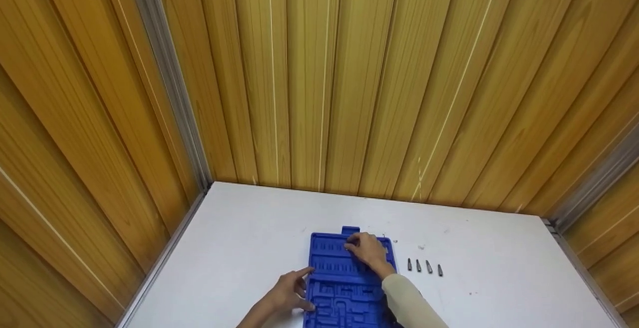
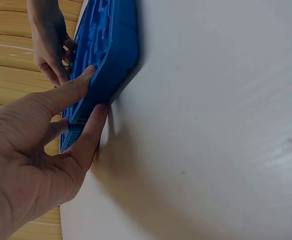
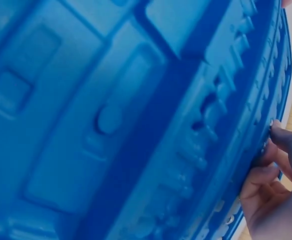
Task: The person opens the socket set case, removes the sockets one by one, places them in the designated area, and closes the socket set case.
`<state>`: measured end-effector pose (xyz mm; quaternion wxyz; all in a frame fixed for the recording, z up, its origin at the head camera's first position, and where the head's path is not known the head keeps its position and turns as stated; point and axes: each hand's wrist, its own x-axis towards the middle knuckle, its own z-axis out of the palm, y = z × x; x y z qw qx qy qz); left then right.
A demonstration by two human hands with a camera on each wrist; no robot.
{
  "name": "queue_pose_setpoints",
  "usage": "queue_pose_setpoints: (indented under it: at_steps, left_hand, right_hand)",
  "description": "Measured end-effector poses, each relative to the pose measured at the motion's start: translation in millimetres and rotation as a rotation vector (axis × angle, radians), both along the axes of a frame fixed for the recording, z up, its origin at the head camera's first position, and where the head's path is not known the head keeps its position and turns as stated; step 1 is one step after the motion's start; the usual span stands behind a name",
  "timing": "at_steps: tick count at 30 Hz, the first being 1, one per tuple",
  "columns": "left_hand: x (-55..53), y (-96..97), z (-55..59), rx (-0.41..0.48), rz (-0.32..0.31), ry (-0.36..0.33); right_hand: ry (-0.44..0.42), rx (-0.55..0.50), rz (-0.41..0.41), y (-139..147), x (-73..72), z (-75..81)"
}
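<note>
A blue molded tool case (image 1: pixel 344 279) lies opened out on the white table, its inside full of shaped recesses. At its left side, my left hand (image 1: pixel 285 292) grips the edge; the left wrist view has the thumb on the rim and a finger against the outer wall. My right hand (image 1: pixel 368 249) is over the far section, at the upper row of narrow slots. In the right wrist view, its fingertips (image 3: pixel 278 131) pinch a small metal bit, mostly hidden, right at the slots. Several dark metal bits (image 1: pixel 419 265) stand in a row right of the case.
The white table (image 1: pixel 239 233) reaches back to a wood-patterned panel wall (image 1: pixel 309 93). Similar panels rise at left and right, with grey metal posts (image 1: pixel 172 78) at the corners. A blue tab (image 1: pixel 351 229) sticks out from the case's far edge.
</note>
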<state>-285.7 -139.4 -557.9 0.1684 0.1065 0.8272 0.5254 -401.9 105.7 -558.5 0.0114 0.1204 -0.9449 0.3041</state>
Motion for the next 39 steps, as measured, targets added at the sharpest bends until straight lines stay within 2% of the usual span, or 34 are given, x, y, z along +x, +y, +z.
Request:
queue_pose_setpoints:
  at_steps: [3,9,13,18,23,29,33,36,39]
  left_hand:
    - [0.2,-0.4,0.1,-0.005,0.003,-0.010]
    - [-0.1,-0.2,0.3,-0.002,0.016,-0.004]
    - [0.8,1.2,-0.3,-0.003,0.026,0.004]
    - [2.0,1.0,1.4,-0.008,0.023,-0.002]
    - [5.0,1.2,5.1,-0.003,0.014,0.000]
    - [7.4,1.4,6.7,-0.030,0.017,0.007]
    - [5.0,3.9,7.1,-0.053,0.022,0.005]
    - [4.7,3.1,7.2,-0.055,0.018,0.013]
    - [6.0,1.8,6.9,-0.054,0.012,0.022]
  right_hand:
    - [-0.061,0.010,-0.002,-1.0,1.2,3.6]
    - [-0.166,0.014,-0.074,-7.0,1.6,9.0]
    - [-0.170,-0.016,-0.086,-8.0,2.8,10.3]
    - [-0.133,-0.046,-0.050,-6.5,4.7,9.9]
    - [-0.131,-0.073,-0.023,-6.3,8.3,8.0]
    - [-0.149,-0.077,-0.042,-6.0,14.7,6.2]
    - [-0.159,-0.168,-0.041,-2.9,17.4,9.0]
    - [-0.152,-0.304,-0.007,-0.7,18.2,10.7]
    - [-0.181,-0.453,0.033,4.0,18.1,13.4]
